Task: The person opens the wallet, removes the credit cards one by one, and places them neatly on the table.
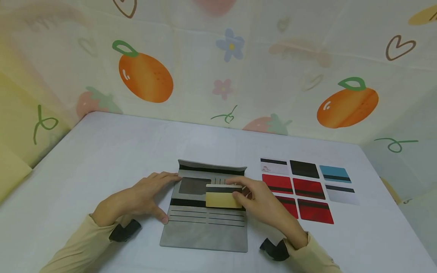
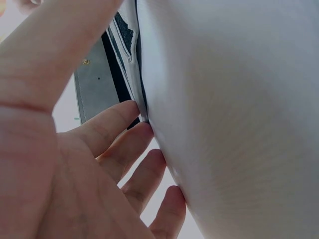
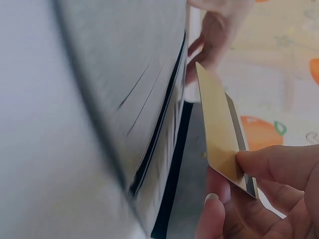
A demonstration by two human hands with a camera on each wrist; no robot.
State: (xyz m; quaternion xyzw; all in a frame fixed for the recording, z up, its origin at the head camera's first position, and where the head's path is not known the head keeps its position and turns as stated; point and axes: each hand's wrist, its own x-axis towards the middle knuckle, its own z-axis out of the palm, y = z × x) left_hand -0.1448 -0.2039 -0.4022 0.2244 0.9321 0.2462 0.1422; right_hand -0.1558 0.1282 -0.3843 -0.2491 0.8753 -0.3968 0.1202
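Note:
A grey wallet (image 1: 225,237) lies unfolded on the table, with card slots, a dark window pocket and black bands. My right hand (image 1: 261,199) pinches a gold card (image 1: 218,199) with a dark stripe, thumb on its face. The card is over the wallet's middle, and the right wrist view shows the gold card (image 3: 219,124) tilted close beside the slots. At the wallet's left side is my left hand (image 1: 145,195), its fingertips at the upper edge and thumb at the lower. In the left wrist view the fingers (image 2: 144,181) touch the wallet's edge.
Right of the wallet several cards lie in rows: a white card (image 1: 274,167), a black card (image 1: 305,169), a blue card (image 1: 334,172), a pale card (image 1: 341,195) and several red cards (image 1: 315,212). A patterned cloth (image 1: 266,83) hangs behind the white table (image 1: 136,144).

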